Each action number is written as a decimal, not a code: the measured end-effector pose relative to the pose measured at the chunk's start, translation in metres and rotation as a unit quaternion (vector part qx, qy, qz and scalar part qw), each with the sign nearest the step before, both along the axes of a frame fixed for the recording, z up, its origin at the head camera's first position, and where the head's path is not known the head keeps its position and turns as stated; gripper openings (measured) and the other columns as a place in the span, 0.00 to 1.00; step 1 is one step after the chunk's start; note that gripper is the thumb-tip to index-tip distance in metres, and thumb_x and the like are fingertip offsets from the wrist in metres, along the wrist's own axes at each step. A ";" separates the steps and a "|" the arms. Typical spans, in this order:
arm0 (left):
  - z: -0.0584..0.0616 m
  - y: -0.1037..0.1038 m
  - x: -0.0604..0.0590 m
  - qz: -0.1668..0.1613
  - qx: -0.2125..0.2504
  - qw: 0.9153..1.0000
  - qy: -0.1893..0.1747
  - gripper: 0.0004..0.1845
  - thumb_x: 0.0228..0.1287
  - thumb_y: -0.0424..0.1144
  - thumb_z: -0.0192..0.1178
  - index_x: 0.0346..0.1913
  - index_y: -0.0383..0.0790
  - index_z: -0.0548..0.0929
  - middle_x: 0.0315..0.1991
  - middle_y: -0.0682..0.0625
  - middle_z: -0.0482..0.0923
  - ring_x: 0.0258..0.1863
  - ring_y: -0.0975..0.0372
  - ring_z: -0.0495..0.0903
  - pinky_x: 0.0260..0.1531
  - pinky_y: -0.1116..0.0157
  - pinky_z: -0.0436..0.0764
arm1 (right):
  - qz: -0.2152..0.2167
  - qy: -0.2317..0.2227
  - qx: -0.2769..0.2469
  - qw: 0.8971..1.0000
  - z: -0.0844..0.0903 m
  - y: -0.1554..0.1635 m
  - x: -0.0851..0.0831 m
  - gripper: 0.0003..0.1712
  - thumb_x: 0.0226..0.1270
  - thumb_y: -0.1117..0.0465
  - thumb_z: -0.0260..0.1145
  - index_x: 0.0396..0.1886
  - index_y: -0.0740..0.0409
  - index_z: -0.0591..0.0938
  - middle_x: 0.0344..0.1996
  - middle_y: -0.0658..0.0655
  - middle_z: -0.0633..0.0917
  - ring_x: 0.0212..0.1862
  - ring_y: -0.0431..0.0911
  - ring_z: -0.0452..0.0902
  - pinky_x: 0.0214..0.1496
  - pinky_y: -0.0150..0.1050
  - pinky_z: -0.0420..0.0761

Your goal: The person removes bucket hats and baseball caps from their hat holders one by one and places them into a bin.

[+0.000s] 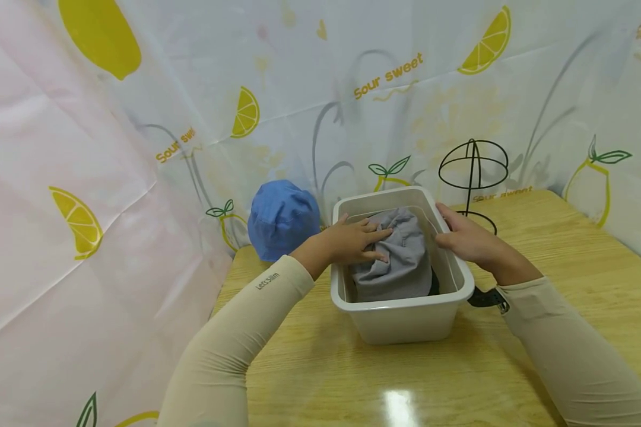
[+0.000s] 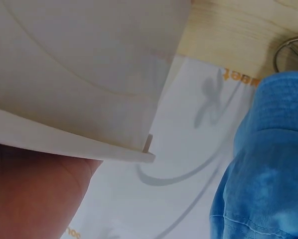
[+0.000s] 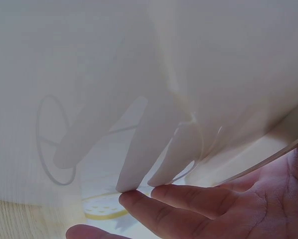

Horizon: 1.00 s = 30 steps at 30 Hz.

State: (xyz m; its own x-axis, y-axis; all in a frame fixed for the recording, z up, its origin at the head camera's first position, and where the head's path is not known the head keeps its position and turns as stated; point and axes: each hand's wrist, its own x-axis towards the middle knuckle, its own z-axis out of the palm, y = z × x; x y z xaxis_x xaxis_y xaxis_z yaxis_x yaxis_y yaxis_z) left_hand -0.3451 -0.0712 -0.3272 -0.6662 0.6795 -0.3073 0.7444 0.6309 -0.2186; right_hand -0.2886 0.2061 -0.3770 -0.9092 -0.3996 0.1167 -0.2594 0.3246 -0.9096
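Observation:
A white plastic bin [image 1: 406, 323] stands on the table, holding a grey fabric hat [image 1: 403, 255]; a dark edge shows beside the hat. My left hand [image 1: 352, 240] reaches over the bin's left rim, with spread, nearly straight fingers resting on the hat. At the opposite side, my right hand [image 1: 467, 234] holds the bin's right rim, thumb at the top edge. The right wrist view shows that hand's fingers [image 3: 189, 199] against the bin's glossy outer wall [image 3: 114, 59]. In the left wrist view, the left wrist lies by the bin's rim [image 2: 64, 142].
To the left of the bin is a blue bucket hat [image 1: 283, 219], with part of a wire stand [image 2: 288, 52] beside it. A black wire hat stand [image 1: 472, 166] rises at the back right of the wooden table [image 1: 310, 367]. Lemon-printed cloth [image 1: 299, 59] hangs behind.

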 end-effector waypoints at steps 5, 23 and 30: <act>-0.002 0.000 0.000 0.003 -0.005 1.000 0.004 0.43 0.71 0.75 0.36 0.84 0.67 0.46 0.84 0.51 0.49 0.84 0.52 0.48 0.78 0.37 0.44 | -0.001 -0.004 0.002 1.000 0.000 0.000 0.000 0.48 0.78 0.68 0.49 0.85 0.54 0.32 0.83 0.70 0.44 0.80 0.71 0.46 0.66 0.74 0.68; -0.010 0.003 -0.001 0.011 -0.035 0.999 0.027 0.43 0.68 0.77 0.32 0.83 0.70 0.46 0.84 0.55 0.50 0.84 0.52 0.48 0.78 0.35 0.42 | -0.001 0.005 0.004 1.000 0.000 -0.001 0.001 0.48 0.77 0.68 0.49 0.85 0.54 0.33 0.83 0.69 0.45 0.79 0.71 0.48 0.64 0.74 0.69; -0.006 0.004 0.002 0.010 -0.036 0.999 0.027 0.42 0.70 0.76 0.34 0.83 0.70 0.47 0.84 0.55 0.50 0.84 0.53 0.48 0.78 0.35 0.42 | 0.001 0.010 0.002 1.000 -0.001 0.000 0.001 0.48 0.77 0.68 0.49 0.85 0.54 0.34 0.83 0.69 0.46 0.78 0.71 0.50 0.63 0.74 0.71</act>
State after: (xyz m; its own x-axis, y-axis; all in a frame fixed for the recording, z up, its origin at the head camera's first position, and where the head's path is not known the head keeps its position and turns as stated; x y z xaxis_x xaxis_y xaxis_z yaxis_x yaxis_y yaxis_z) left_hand -0.3432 -0.0676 -0.3335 -0.6964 0.6439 -0.3169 0.7177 0.6268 -0.3035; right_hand -0.2881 0.2056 -0.3779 -0.9060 -0.4021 0.1323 -0.2776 0.3284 -0.9028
